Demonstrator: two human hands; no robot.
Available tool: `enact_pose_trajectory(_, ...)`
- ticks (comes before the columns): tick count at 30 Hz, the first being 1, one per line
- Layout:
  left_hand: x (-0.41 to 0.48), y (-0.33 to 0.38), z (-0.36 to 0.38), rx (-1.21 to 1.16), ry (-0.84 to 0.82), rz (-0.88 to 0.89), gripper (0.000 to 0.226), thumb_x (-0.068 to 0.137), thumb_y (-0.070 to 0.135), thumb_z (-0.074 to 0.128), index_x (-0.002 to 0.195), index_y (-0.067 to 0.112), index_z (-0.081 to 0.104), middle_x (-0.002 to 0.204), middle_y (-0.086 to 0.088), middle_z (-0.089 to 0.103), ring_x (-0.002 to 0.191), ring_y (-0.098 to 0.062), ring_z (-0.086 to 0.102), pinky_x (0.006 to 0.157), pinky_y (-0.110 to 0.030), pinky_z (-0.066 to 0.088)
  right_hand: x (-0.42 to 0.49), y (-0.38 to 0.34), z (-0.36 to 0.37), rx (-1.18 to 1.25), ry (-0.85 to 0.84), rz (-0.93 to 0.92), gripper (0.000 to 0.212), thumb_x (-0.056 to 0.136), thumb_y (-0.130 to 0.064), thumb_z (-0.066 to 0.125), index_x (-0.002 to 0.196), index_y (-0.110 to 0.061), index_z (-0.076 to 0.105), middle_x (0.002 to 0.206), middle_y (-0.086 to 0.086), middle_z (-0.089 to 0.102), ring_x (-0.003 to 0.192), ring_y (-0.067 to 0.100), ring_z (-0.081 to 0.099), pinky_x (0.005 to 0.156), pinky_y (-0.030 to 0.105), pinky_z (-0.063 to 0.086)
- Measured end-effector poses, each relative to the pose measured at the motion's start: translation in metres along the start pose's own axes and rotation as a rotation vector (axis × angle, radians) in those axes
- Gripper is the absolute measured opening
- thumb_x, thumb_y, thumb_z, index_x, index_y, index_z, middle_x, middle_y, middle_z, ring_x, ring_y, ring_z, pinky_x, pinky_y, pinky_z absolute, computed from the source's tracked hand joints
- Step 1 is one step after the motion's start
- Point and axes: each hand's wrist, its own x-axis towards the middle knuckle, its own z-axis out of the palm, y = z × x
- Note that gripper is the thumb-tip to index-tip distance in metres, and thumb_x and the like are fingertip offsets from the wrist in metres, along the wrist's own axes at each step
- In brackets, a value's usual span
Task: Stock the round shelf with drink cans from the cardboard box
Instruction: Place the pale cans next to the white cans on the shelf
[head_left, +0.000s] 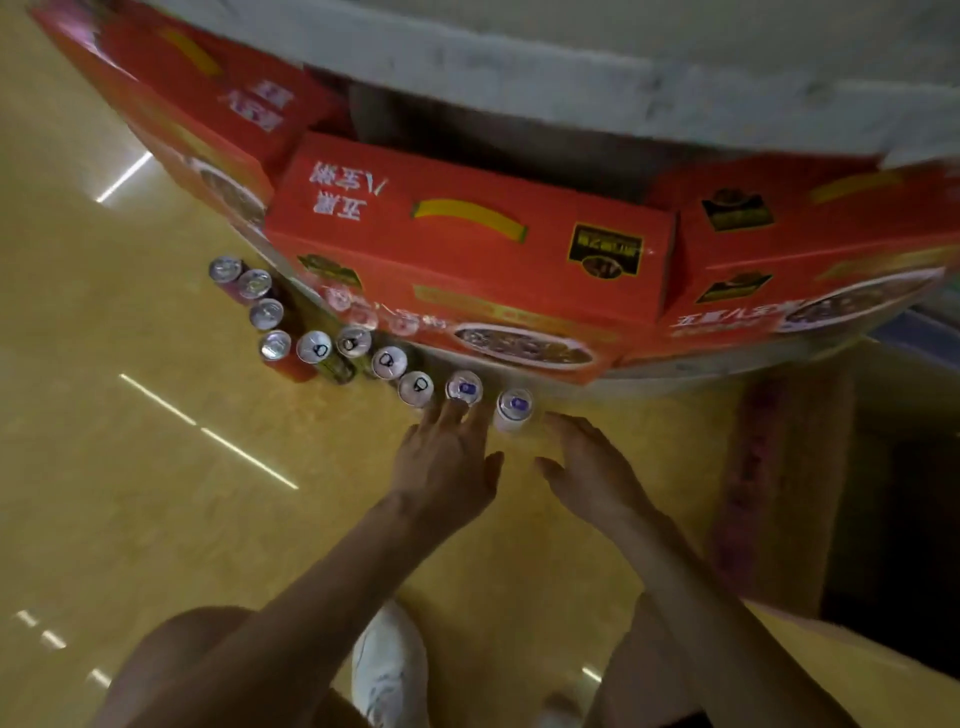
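Red cartons (467, 228) are crowding the upper half of the head view, sitting side by side on the round shelf (519, 67), whose pale grey band is curving across from 11 o'clock to 1 o'clock. I am watching from above, so everything is reading top-down and rather blurred.

Below the cartons, a row of drink cans (314, 346) is standing upright and following the curve of the display, running from 9 o'clock in toward the centre. Their silver lids are facing the camera. I cannot tell whether they are standing on a low ledge of the shelf or on the floor (130, 467) just beside it.

The left hand (447, 467) is reaching forward just below centre with its fingers straight, and its fingertips are touching the near side of a purple-tabbed can (464, 388). It is gripping nothing.

The right hand (592, 467) is lying open too, palm turned inward and fingers stretched out. Its fingertips are pointing at the end can (514, 405), the last one in the row (also purple-tabbed), and are sitting just beside it. I cannot tell if they are actually making contact. The two hands are flanking a bare strip of glossy yellow floor.

At 3 o'clock the cardboard box (789, 483) is standing on the floor, brown and blurred, with a dark opening on its far right side. What is inside is not showing.

At 6 o'clock a white shoe (387, 670) is resting on the floor between the two forearms.
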Motion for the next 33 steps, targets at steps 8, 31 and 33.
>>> enact_pose_trajectory(8, 0.043, -0.023, 0.036, -0.038, -0.046, 0.009, 0.057, 0.094, 0.041, 0.063, 0.142, 0.016, 0.044, 0.136, -0.011, 0.056, 0.122, -0.030, 0.056, 0.091, -0.035, 0.046, 0.080, 0.038, 0.051, 0.107, -0.003, -0.024, 0.073, 0.088, -0.038, 0.066, 0.150, -0.031, 0.029, 0.152, 0.001, 0.044, 0.139, 0.022, 0.044, 0.107, 0.043, 0.044)
enact_pose_trajectory(31, 0.026, -0.049, 0.057, -0.129, -0.221, -0.024, 0.077, 0.089, 0.037, 0.073, 0.152, 0.020, 0.032, 0.146, -0.008, 0.050, 0.132, -0.024, 0.051, 0.102, -0.034, 0.044, 0.075, 0.025, 0.016, 0.105, 0.015, -0.178, 0.044, 0.082, -0.047, 0.074, 0.120, -0.038, 0.055, 0.119, -0.013, 0.065, 0.109, 0.012, 0.061, 0.091, 0.041, 0.052)
enact_pose_trajectory(33, 0.028, -0.049, 0.059, -0.140, -0.189, -0.003, 0.081, 0.087, 0.037, 0.075, 0.152, 0.020, 0.030, 0.148, -0.008, 0.049, 0.133, -0.025, 0.050, 0.102, -0.035, 0.045, 0.065, 0.023, 0.001, 0.150, 0.014, -0.221, 0.045, 0.081, -0.048, 0.076, 0.120, -0.037, 0.057, 0.114, -0.017, 0.065, 0.104, 0.006, 0.062, 0.091, 0.040, 0.054)
